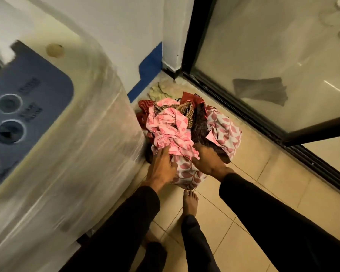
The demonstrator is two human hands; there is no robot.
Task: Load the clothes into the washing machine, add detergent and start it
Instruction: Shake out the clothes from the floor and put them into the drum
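The washing machine [53, 134] stands left, above the heap. The left hand [161, 165] lies spread on the clothes [184, 134] piled on the floor; the right hand [208, 160] curls its grip into them.

A single head-worn view looks steeply down from standing height over the person's arms. The washing machine [47, 134] fills the left edge, close and blurred. A pile of clothes [186, 132] lies mid-frame on the tiled floor [263, 173], and a glass door [273, 65] runs along the far right.
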